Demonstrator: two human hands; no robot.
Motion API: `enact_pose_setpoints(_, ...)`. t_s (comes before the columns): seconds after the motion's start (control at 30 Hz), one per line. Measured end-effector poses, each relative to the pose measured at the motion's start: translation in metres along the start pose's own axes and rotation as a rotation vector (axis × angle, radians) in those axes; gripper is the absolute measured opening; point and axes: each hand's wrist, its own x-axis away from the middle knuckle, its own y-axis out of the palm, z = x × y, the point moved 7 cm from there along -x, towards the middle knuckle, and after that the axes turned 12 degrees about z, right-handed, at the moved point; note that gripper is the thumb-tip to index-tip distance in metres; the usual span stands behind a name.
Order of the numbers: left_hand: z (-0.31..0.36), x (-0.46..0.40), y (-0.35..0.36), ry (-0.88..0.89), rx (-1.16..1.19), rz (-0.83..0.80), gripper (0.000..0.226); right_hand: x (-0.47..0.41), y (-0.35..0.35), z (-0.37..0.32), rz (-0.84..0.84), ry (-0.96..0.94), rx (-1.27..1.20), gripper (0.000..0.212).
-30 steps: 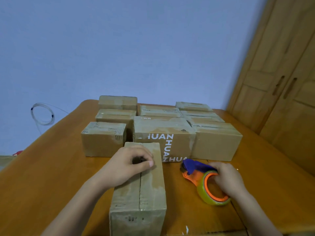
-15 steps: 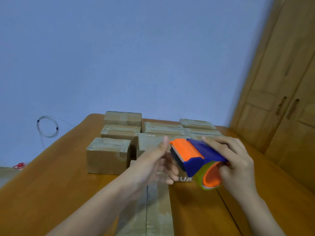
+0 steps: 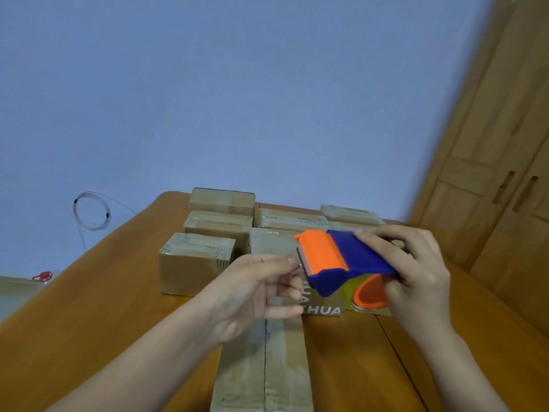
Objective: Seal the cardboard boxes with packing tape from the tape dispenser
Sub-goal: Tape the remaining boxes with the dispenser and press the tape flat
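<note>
My right hand (image 3: 416,272) grips the orange and blue tape dispenser (image 3: 341,263), held in the air above the table with its toothed edge pointing left. My left hand (image 3: 255,289) is at that edge, thumb and forefinger pinching at the clear tape end; the tape itself is hard to make out. Below the hands lies a long cardboard box (image 3: 264,367) with its centre seam facing up. Several more cardboard boxes (image 3: 196,263) stand in rows behind it, one printed with white letters.
The boxes sit on an orange-brown wooden table (image 3: 89,307). A wooden wardrobe (image 3: 490,188) rises at the right. A coiled clear cable (image 3: 90,211) hangs on the blue wall at the left, and a small red object (image 3: 43,275) sits beyond the table's left edge.
My right hand lifted the dispenser off the table to chest height. My left hand left the top of the long box and came up to the dispenser's cutting edge.
</note>
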Motion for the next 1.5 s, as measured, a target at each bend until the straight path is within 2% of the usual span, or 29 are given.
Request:
enact_pose_setpoints(0.07, -0.002, 0.0, -0.006, -0.025, -0.016, 0.066, 0.028, 0.0, 0.004, -0.004, -0.016, -0.031, 0.011, 0.036)
enact_pose_setpoints(0.17, -0.002, 0.0, -0.017, -0.017, -0.043, 0.172, 0.028, 0.0, 0.009, -0.01, -0.031, -0.057, 0.017, 0.048)
enact_pose_setpoints(0.27, 0.002, 0.0, -0.026, -0.005, -0.027, 0.242, 0.029, -0.003, 0.005, -0.005, -0.014, -0.032, 0.001, 0.034)
enact_pose_setpoints(0.33, 0.002, 0.001, -0.026, -0.018, -0.023, 0.217, 0.04, -0.006, -0.001, -0.002, 0.007, -0.003, -0.009, 0.034)
enact_pose_setpoints(0.47, -0.005, 0.004, -0.001, -0.036, -0.1, 0.003, 0.071, -0.01, -0.006, -0.003, 0.027, 0.009, 0.011, 0.036)
enact_pose_setpoints(0.53, -0.004, 0.002, 0.008, 0.013, -0.102, -0.04, 0.066, -0.009, -0.005, -0.002, 0.024, 0.013, 0.007, 0.037)
enact_pose_setpoints(0.67, 0.0, 0.0, 0.012, 0.069, -0.078, -0.067, 0.029, -0.004, -0.006, 0.001, 0.035, 0.013, 0.015, 0.04)
enact_pose_setpoints(0.73, 0.001, -0.001, 0.009, 0.072, -0.118, -0.068, 0.02, 0.0, -0.004, 0.004, 0.019, -0.012, 0.022, 0.039)
enact_pose_setpoints(0.9, 0.012, -0.009, -0.008, 0.108, -0.379, 0.067, 0.025, 0.002, 0.013, 0.002, -0.138, -0.224, 0.14, 0.05)
enact_pose_setpoints(0.97, 0.016, -0.014, -0.016, 0.101, -0.465, 0.116, 0.025, 0.003, 0.022, 0.001, -0.211, -0.299, 0.126, 0.048)
enact_pose_setpoints(1.0, 0.017, -0.017, -0.019, 0.086, -0.484, 0.131, 0.025, 0.003, 0.025, 0.002, -0.245, -0.313, 0.124, 0.054)
enact_pose_setpoints(1.1, 0.019, -0.024, -0.025, 0.046, -0.497, 0.17, 0.025, 0.004, 0.035, 0.005, -0.329, -0.346, 0.167, 0.081)
enact_pose_setpoints(1.17, 0.021, -0.03, -0.029, 0.037, -0.496, 0.22, 0.032, 0.005, 0.042, 0.008, -0.366, -0.358, 0.191, 0.092)
enact_pose_setpoints(1.23, 0.023, -0.034, -0.033, 0.024, -0.493, 0.268, 0.041, 0.006, 0.049, 0.011, -0.393, -0.361, 0.189, 0.096)
enact_pose_setpoints(1.33, 0.026, -0.039, -0.048, 0.011, -0.472, 0.303, 0.02, 0.009, 0.054, 0.024, -0.449, -0.377, 0.201, 0.096)
enact_pose_setpoints(1.43, 0.03, -0.041, -0.085, 0.025, -0.422, 0.383, 0.016, 0.014, 0.046, 0.048, -0.48, -0.351, 0.232, 0.098)
enact_pose_setpoints(1.5, 0.027, -0.042, -0.1, 0.012, -0.471, 0.364, 0.018, 0.019, 0.041, 0.058, -0.478, -0.348, 0.253, 0.099)
